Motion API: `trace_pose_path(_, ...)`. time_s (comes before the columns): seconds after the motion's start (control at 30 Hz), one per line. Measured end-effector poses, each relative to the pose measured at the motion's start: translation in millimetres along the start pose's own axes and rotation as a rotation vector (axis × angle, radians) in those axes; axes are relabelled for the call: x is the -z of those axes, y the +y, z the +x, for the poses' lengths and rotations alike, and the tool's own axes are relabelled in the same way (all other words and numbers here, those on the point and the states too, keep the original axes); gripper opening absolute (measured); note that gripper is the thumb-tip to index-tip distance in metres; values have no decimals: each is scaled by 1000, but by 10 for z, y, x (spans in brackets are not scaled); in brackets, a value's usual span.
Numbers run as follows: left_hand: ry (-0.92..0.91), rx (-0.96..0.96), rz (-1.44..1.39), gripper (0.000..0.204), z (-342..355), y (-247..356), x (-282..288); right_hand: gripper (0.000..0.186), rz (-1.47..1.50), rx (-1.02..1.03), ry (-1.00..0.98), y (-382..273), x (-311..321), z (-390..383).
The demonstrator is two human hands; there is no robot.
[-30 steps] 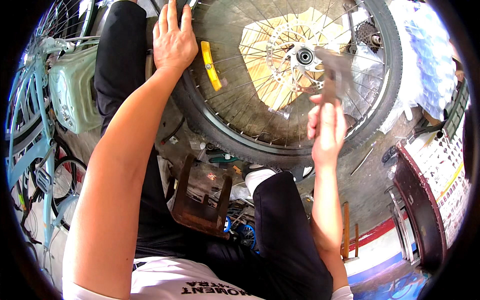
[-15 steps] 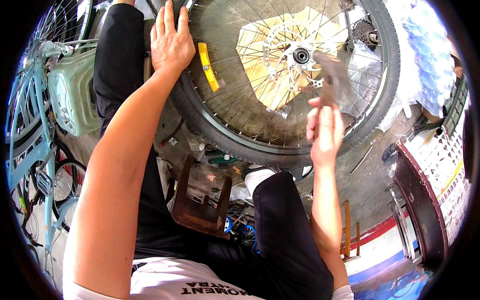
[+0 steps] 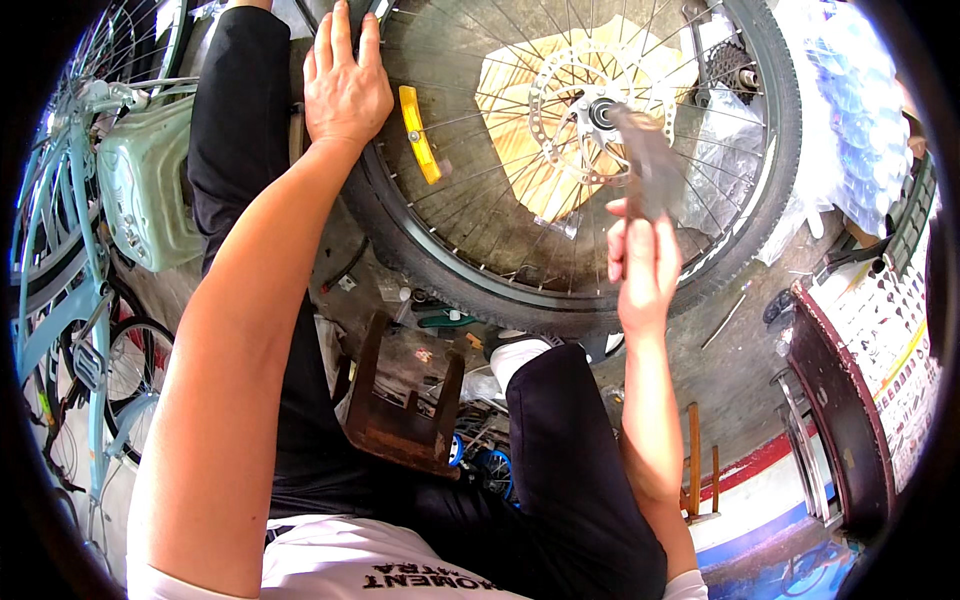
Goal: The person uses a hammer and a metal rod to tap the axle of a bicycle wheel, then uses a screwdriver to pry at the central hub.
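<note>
- Fingers [image 3: 343, 35] of your left hand [image 3: 346, 100] lie extended and slightly parted in the upper left of the frame, over the left side of the wheel [image 3: 540, 314]; they close round nothing that shows, and what sits under your palm is hidden.
- Just right of that hand, a yellow reflector [image 3: 420, 135] sits among the spokes, apart from your fingers.
- At upper centre, the brake disc [image 3: 541, 110] and hub [image 3: 601, 113] lie above a tan sheet [image 3: 505, 95], well right of your left fingers.
- Right of centre, your right hand [image 3: 645, 265] is curled round the handle of a hammer-like tool [image 3: 652, 170]. Its blurred head is beside the hub; you cannot tell whether they touch.
</note>
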State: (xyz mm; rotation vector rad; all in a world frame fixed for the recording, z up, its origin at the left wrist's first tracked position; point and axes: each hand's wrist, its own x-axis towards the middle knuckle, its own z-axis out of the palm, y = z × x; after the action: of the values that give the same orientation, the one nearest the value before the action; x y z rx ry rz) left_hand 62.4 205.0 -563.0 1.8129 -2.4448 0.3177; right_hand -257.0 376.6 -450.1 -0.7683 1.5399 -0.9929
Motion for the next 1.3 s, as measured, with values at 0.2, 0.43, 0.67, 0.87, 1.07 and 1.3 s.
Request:
trace_pose_path(0.2, -16, -3, 7, 55, -19, -27, -1, 32, -7, -164, 20, 15, -58, 42)
trace_pose_path(0.43, -7, -6, 11, 56, -20, -39, -16, 45, 11, 60, -40, -164, -39, -12)
trace_pose_path(0.67, -17, -3, -6, 57, 1, 3, -14, 31, 25, -177, -60, 39, -39, 74)
trace_pose_path(0.87, -15, -14, 22, 56, -29, -47, 16, 36, 91, 25, -17, -269, -41, 27)
trace_pose_path(1.07, 0, -13, 27, 55, -5, -23, 3, 37, 40, -211, -32, -15, -80, 148)
trace_pose_path(1.3, 1, -10, 5, 55, -25, -37, 5, 35, 90, -64, -67, -172, -54, 33)
